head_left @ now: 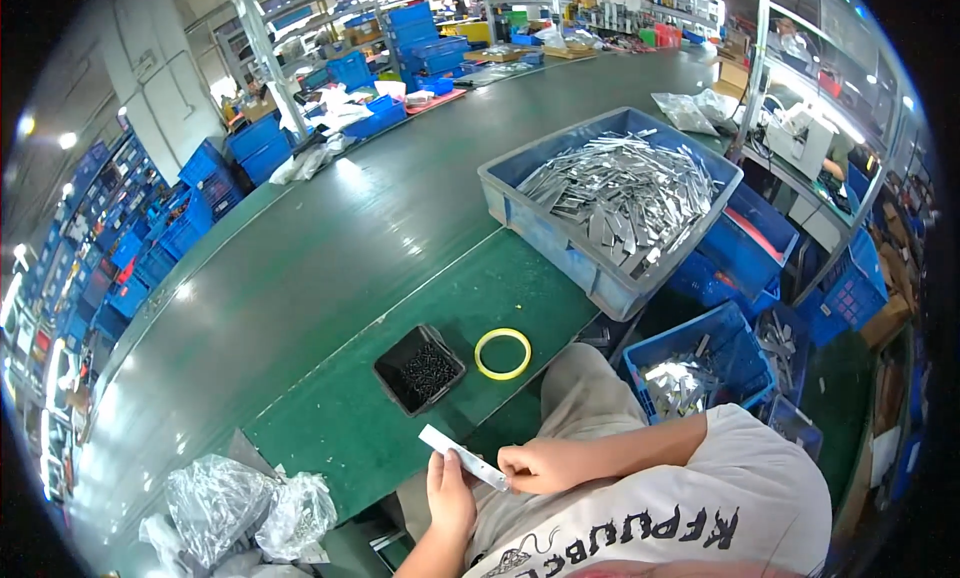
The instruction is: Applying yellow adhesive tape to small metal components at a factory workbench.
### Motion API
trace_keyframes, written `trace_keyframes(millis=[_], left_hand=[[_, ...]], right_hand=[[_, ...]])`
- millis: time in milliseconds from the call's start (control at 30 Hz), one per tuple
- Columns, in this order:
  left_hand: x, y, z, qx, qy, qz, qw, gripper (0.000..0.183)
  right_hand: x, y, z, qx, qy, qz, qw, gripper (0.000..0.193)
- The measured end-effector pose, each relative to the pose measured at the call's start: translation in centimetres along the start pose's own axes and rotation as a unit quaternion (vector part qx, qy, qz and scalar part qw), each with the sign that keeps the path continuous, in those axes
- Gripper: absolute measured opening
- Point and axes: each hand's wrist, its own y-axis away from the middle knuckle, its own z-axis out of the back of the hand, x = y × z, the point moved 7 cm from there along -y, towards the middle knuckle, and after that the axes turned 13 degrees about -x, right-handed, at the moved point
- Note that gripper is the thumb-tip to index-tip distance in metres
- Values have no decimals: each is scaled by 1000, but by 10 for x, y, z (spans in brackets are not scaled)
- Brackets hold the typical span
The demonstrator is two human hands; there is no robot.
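A: What do the hands have?

B: A flat, narrow metal strip [463,457], pale grey, lying slantwise between them. The left hand [449,498] has its fingers curled round the strip from below, near the middle. The right hand [537,467] pinches the strip's near end, thumb and fingertips closed on it.

A: Where is the strip, taking the black tray as the mark?

B: Just on the near side of the small black tray [420,369], held over the edge of the green work surface [330,433] and above the person's lap. The tray holds a heap of small dark screws.

A: What else lies around that tray?

B: A yellow tape ring [502,354] lies flat just to its right, not touching it. Beyond and to the right of the tray stands a big blue-grey crate [560,240] piled with the same sort of metal strips. To the right of the tray, lower down beside the person's knee, a smaller blue crate [740,353] holds more shiny pieces. Near and to the left of the tray, crumpled clear plastic bags [235,503] sit at the bench corner. Behind the tray runs a wide dark green conveyor belt [330,238]
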Motion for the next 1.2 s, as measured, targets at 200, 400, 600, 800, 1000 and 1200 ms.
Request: trace_keyframes(millis=[200,400,600,800,1000,1200], left_hand=[[-28,-8,8,-1,-86,-86,993,15],[-26,3,-9,55,-17,-18,998,10],[-27,9,-11,91,-13,-84,992,9],[-19,11,-13,100,-10,-23,995,7],[-17,24,-21,158,-89,-70,981,9],[-14,28,-22,151,-107,-54,981,13]], right_hand=[[43,-32,67,-275,287,203,895,38],[-4,-84,103,-284,504,162,799,37],[-8,-66,89,-273,447,213,825,13],[15,-20,72,-224,255,194,921,14],[40,-6,55,-168,171,179,954,15],[36,-6,54,-148,173,201,953,14]])
